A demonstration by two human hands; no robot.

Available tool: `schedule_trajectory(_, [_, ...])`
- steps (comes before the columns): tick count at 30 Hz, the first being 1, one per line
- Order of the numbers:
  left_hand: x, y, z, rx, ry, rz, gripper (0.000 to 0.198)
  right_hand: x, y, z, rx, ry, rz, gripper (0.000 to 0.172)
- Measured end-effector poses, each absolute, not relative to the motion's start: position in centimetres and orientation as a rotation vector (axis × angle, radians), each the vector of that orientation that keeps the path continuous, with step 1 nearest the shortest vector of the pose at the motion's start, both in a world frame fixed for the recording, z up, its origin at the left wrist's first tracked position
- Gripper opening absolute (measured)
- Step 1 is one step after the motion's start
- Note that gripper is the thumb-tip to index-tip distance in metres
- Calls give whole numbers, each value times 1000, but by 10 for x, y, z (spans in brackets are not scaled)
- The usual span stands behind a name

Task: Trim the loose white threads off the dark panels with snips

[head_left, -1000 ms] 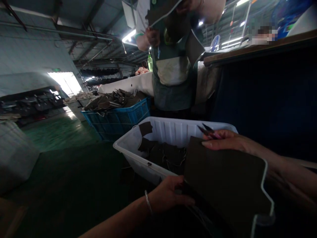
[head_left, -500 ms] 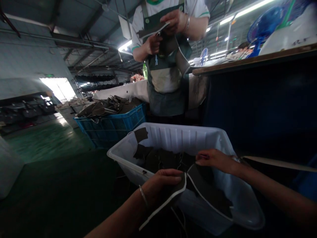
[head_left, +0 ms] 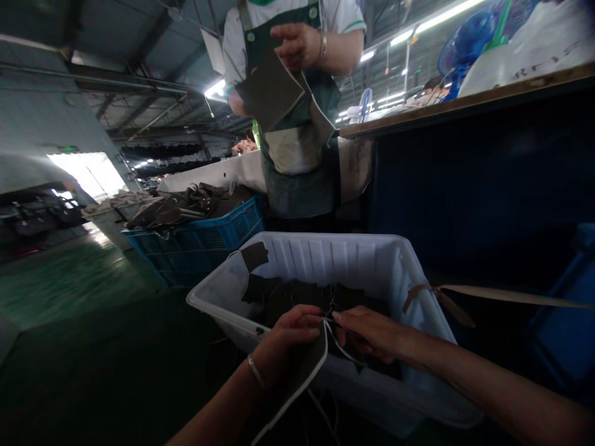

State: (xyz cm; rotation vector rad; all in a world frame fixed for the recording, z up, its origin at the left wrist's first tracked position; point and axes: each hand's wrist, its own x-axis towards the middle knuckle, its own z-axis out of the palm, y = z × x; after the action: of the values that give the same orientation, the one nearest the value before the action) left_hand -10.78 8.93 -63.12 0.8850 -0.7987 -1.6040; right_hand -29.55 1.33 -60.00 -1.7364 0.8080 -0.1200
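Observation:
My left hand (head_left: pixel 292 334), a bracelet at its wrist, is closed on a dark fabric piece (head_left: pixel 304 365) with a pale edge, over the near side of a white plastic tub (head_left: pixel 344 251). Just right of it, my right hand (head_left: pixel 369 334) has its fingers curled, the tips at the point where the held piece meets a second pale-edged piece (head_left: pixel 346 354). That second piece is partly covered by my right hand. What the right fingers hold is hidden. More dark pieces (head_left: pixel 292 294) lie in the tub, and one (head_left: pixel 255 256) hangs on its left wall.
Across the tub stands a person in a green apron (head_left: pixel 297 192), handling similar dark fabric (head_left: pixel 274 93). A blue crate (head_left: pixel 209 238) heaped with dark pieces stands at left. A table edge (head_left: pixel 465 102) is at right. A tan strap (head_left: pixel 502 294) runs from the tub's right rim.
My right hand has moved left and down to the fabric by my left hand. The view has shifted slightly right. The other person's fabric piece has been turned and lowered.

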Motion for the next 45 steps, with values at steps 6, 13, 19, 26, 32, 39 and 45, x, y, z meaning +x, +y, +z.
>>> schedule_trajectory(6, [-109,95,-631,911,-810,-1581,43,-294,12,-594,-1771,807,-125,58])
schedule_trajectory(13, [-108,94,-636,897,-784,-1554,45,-296,15,-592,-1795,867,-80,53])
schedule_trajectory(19, [-110,95,-635,907,-775,-1544,46,-295,25,-582,-1658,907,-60,48])
schedule_trajectory(26, [-108,95,-642,871,-910,-1528,57,-285,37,-581,-1414,940,-92,47])
schedule_trajectory(32, [-112,98,-633,879,-938,-1502,58,-285,41,-595,-1303,880,-264,53])
schedule_trajectory(39, [-112,99,-632,947,-931,-1474,57,-282,39,-609,-1451,866,-431,41])
schedule_trajectory(45, [-114,98,-634,1046,-847,-1399,48,-278,36,-603,-1461,878,-460,49])
